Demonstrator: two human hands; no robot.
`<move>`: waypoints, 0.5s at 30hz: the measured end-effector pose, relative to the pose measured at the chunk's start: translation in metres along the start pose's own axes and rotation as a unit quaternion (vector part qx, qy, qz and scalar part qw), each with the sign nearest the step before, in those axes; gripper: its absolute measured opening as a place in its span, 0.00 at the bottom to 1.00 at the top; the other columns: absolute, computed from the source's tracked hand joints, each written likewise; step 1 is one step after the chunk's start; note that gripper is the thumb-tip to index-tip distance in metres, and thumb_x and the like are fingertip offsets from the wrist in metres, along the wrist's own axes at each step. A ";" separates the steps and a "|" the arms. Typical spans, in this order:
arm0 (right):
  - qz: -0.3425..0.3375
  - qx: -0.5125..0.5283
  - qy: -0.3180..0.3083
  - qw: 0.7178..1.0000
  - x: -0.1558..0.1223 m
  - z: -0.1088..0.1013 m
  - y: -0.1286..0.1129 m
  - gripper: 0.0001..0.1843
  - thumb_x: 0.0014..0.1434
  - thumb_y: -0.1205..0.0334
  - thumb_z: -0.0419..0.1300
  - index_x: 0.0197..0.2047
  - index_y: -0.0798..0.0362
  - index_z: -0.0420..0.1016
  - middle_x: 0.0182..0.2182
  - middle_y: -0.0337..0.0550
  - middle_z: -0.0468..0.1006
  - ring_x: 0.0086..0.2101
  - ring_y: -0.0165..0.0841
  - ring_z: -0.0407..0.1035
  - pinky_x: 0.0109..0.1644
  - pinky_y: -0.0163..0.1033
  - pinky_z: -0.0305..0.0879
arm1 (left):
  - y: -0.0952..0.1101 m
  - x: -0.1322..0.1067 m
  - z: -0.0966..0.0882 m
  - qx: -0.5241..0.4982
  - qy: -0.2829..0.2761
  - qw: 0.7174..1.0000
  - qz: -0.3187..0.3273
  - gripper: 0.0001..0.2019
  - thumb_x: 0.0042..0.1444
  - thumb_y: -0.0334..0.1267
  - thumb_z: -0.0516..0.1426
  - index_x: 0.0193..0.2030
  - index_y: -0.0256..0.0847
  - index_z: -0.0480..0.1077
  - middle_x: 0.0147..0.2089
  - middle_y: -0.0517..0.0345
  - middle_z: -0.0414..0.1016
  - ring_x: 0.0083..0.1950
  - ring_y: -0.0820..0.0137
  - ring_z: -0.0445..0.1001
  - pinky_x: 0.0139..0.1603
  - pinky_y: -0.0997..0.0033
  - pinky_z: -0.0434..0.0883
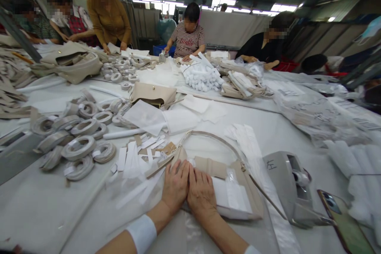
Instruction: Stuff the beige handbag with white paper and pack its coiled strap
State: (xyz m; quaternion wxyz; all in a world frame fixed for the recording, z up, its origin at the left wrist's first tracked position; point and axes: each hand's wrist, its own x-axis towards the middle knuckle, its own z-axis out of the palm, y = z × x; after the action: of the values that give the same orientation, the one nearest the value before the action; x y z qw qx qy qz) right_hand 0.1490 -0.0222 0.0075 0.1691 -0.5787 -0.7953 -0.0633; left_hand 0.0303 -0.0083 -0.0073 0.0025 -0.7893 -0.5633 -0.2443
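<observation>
My left hand [175,184] and my right hand [201,192] lie side by side, fingers together, pressing down on a flat beige handbag [235,174] near the table's front edge. Both hands rest palm down on its left part, and what lies under the fingertips is hidden. White tissue paper [230,196] covers the bag's middle. The bag's thin curved handle [214,137] arcs away from me above the hands. A white band circles my left forearm [142,232].
Coiled beige straps [79,147] lie in a heap to the left, with white paper strips [131,158] beside them. A grey tape dispenser [293,184] and a phone [345,222] sit right. Another beige bag [153,94], white rolls [201,76] and several seated and standing workers fill the far side.
</observation>
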 end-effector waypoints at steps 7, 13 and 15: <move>-0.027 0.075 0.018 0.997 0.006 -0.011 0.007 0.23 0.60 0.71 0.49 0.58 0.61 0.64 0.48 0.56 0.73 0.47 0.42 0.66 0.53 0.51 0.64 | 0.000 -0.002 0.000 0.011 -0.003 1.000 0.002 0.18 0.65 0.34 0.47 0.61 0.41 0.61 0.61 0.53 0.67 0.63 0.54 0.60 0.61 0.46 0.58; -0.164 0.175 -0.047 0.970 -0.061 -0.054 0.043 0.20 0.60 0.72 0.50 0.53 0.50 0.70 0.51 0.51 0.73 0.48 0.37 0.68 0.51 0.44 0.68 | 0.000 -0.002 -0.001 0.008 -0.011 1.000 0.009 0.18 0.65 0.42 0.48 0.60 0.44 0.62 0.62 0.53 0.66 0.63 0.52 0.60 0.60 0.42 0.58; -0.184 0.188 -0.126 0.957 -0.089 -0.061 0.044 0.24 0.57 0.72 0.54 0.56 0.49 0.68 0.55 0.51 0.70 0.50 0.38 0.68 0.51 0.42 0.69 | 0.000 -0.001 0.000 0.005 -0.012 1.000 0.008 0.18 0.65 0.43 0.50 0.59 0.44 0.63 0.62 0.52 0.66 0.63 0.50 0.60 0.60 0.40 0.58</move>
State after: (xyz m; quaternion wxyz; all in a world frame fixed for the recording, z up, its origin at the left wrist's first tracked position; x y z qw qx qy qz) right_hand 0.2270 -0.1057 0.0295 0.1584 -0.3835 -0.9004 0.1310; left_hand 0.0301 -0.0090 -0.0074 0.0011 -0.7968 -0.5581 -0.2318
